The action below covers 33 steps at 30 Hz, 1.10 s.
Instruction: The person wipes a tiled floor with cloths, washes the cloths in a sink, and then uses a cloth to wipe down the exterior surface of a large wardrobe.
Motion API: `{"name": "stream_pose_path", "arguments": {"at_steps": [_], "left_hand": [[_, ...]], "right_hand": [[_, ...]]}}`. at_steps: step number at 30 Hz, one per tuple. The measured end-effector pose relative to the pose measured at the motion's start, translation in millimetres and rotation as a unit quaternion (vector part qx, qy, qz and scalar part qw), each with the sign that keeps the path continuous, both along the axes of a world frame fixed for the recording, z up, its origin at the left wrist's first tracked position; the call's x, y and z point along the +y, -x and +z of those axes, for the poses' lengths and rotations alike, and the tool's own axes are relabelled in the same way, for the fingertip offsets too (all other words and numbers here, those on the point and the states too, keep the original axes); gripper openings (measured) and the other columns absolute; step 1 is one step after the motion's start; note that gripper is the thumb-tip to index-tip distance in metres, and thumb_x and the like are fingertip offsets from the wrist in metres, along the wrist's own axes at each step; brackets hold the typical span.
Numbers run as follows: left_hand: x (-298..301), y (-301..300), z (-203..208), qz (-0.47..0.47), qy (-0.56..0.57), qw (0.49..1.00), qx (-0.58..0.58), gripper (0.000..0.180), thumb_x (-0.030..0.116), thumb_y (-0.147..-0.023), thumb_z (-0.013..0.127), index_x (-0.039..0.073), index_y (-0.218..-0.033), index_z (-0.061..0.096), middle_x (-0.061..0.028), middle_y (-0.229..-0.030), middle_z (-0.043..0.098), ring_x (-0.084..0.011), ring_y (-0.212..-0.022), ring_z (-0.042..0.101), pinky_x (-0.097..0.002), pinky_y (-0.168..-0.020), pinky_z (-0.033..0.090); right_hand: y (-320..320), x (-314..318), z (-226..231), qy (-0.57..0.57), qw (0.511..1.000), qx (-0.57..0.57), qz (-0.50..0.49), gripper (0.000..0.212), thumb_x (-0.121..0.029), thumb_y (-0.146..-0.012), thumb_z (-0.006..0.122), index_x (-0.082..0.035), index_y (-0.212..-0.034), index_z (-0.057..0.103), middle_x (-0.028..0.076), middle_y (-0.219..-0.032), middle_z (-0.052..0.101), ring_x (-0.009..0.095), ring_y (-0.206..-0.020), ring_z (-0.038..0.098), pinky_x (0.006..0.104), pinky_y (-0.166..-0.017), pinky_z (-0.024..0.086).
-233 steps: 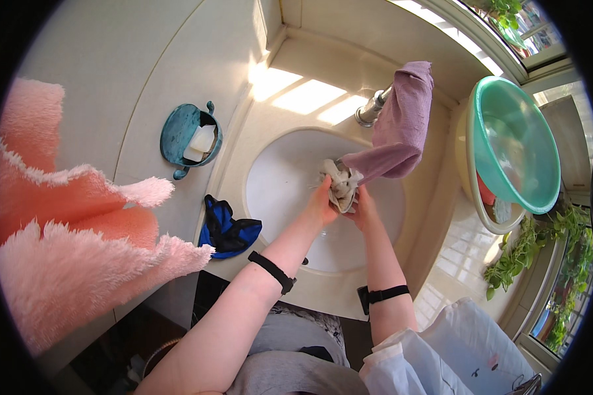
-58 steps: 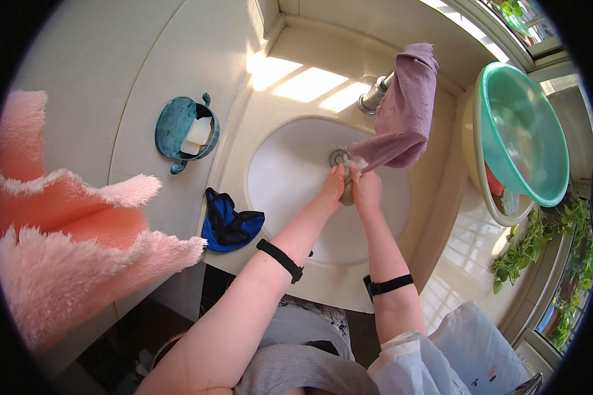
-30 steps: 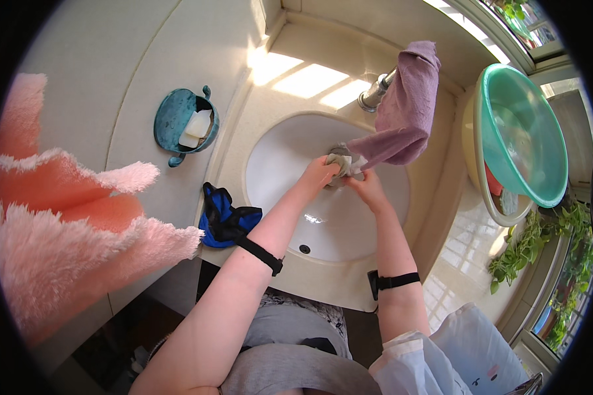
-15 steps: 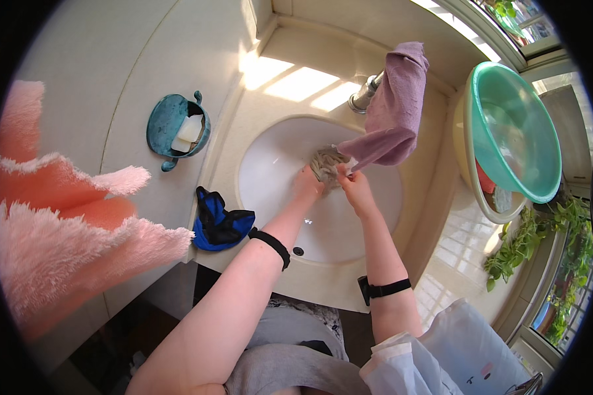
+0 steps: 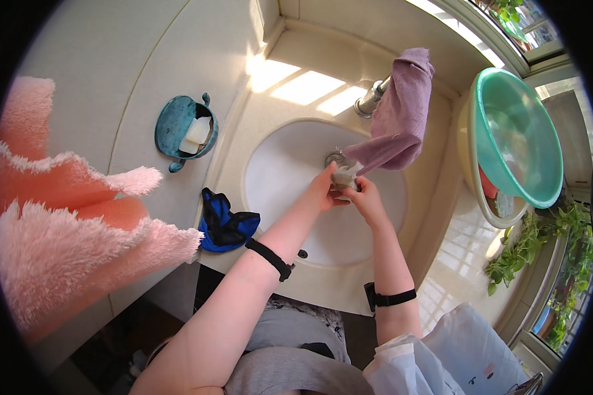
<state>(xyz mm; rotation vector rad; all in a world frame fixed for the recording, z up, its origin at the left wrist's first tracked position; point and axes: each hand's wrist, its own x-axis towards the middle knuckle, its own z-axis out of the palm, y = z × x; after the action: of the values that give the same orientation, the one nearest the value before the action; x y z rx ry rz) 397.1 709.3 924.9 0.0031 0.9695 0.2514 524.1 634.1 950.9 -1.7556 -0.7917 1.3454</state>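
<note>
Watching the head view from my remote seat. Left hand point(image 5: 327, 189) curls around the pale cloth point(image 5: 344, 175), a few fingers reaching across beneath it; right hand point(image 5: 367, 199) seems to pinch its near right edge between thumb and fingertips. Undersides hidden, so I can't tell how hard either presses. The cloth is bunched between the two hands, over the sink point(image 5: 277, 191), just below the end of the mauve towel point(image 5: 402, 112) draped over the tap point(image 5: 370, 102).

Step, as I read it: rinsing by hand. I'd keep the bundle low, right under the towel's tip, where there seems to be a thin run of water. Turn it, unfold a fresh side, squeeze with both palms, repeat. Hold on near the drain point(image 5: 334, 158), just beyond the left fingertips; a loose corner could settle over it.

Containers. Well left of the left fingers: a teal dish point(image 5: 168, 135) with two white bars point(image 5: 196, 135), likely soap, one overlapping the other. Well right of the right fingers: a green basin point(image 5: 550, 158), tilted inside a cream basin point(image 5: 466, 164); something red point(image 5: 486, 181) shows between them. Whether the green one holds water, I can't tell.
</note>
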Motion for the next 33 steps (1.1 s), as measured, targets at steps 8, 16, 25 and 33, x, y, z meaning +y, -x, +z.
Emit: {"name": "stream_pose_path", "arguments": {"at_steps": [8, 16, 25, 33], "left_hand": [[-9, -19, -42, 0.052, 0.063, 0.996, -0.030, 0.028, 0.027, -0.096, 0.048, 0.013, -0.121, 0.049, -0.0085, -0.119, 0.052, -0.0241, -0.104, 0.054, -0.0489, -0.085, 0.048], [-10, 2, -11, -0.050, 0.027, 0.981, -0.183, 0.037, 0.020, -0.092, 0.058, 0.012, -0.126, 0.046, -0.0096, -0.126, 0.050, -0.0228, -0.114, 0.052, -0.0449, -0.092, 0.047], [-18, -7, -27, -0.312, -0.318, 0.895, -0.028, 0.037, -0.001, -0.077, 0.063, 0.003, -0.113, 0.056, -0.0060, -0.094, 0.064, -0.0182, -0.091, 0.061, -0.0307, -0.076, 0.050], [-39, -23, -23, -0.289, -0.441, 0.829, 0.186, 0.049, 0.009, -0.078, 0.069, 0.006, -0.122, 0.049, -0.0087, -0.103, 0.063, -0.0219, -0.097, 0.063, -0.0386, -0.082, 0.051]], "right_hand": [[-39, -8, -42, -0.040, 0.990, -0.074, -0.111, 0.028, -0.024, -0.088, 0.065, -0.004, -0.107, 0.062, 0.006, -0.107, 0.060, 0.013, -0.090, 0.058, 0.0275, -0.078, 0.047], [-21, 15, -33, 0.010, 0.961, 0.242, -0.137, 0.039, -0.024, -0.084, 0.067, -0.006, -0.117, 0.056, 0.007, -0.109, 0.060, 0.016, -0.100, 0.059, 0.0302, -0.081, 0.049], [-5, 27, -22, -0.053, 0.997, 0.042, 0.044, 0.037, -0.013, -0.070, 0.069, -0.002, -0.103, 0.061, 0.009, -0.090, 0.064, 0.018, -0.083, 0.061, 0.0318, -0.072, 0.048], [0, 21, -48, 0.008, 0.988, -0.154, -0.024, 0.034, -0.017, -0.074, 0.061, 0.005, -0.100, 0.057, 0.023, -0.090, 0.062, 0.033, -0.080, 0.061, 0.0391, -0.076, 0.048]]}}
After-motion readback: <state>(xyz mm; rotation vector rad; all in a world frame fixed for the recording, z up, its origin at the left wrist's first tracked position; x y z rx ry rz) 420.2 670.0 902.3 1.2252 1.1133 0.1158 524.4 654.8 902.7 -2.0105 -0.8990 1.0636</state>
